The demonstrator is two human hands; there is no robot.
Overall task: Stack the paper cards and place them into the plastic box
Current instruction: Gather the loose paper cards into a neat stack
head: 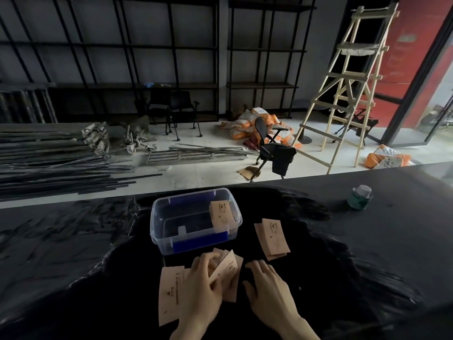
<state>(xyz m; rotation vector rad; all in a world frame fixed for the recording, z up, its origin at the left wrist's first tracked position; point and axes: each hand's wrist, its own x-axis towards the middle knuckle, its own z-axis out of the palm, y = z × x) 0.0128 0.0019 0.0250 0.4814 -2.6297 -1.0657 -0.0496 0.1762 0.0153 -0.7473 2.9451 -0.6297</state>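
Our left hand [208,278] curls its fingers [203,262] around a few paper cards [226,268], tilting them up, we judge, to square them into a stack. Our right hand [267,288] rests open and empty just beside them. More cards [273,238] lie farther right, one card [221,213] leans inside the plastic box [159,231] beyond.

Left hand [204,283]: low centre, forearm entering from near edge, back of hand up, fingers curled and pinched closed, thumb tucked toward the right. Right hand [268,288]: just right of the left one, apart from it, palm down, fingers spread loose and extended toward the far side, gripping nothing. Right forearm runs off the near edge.
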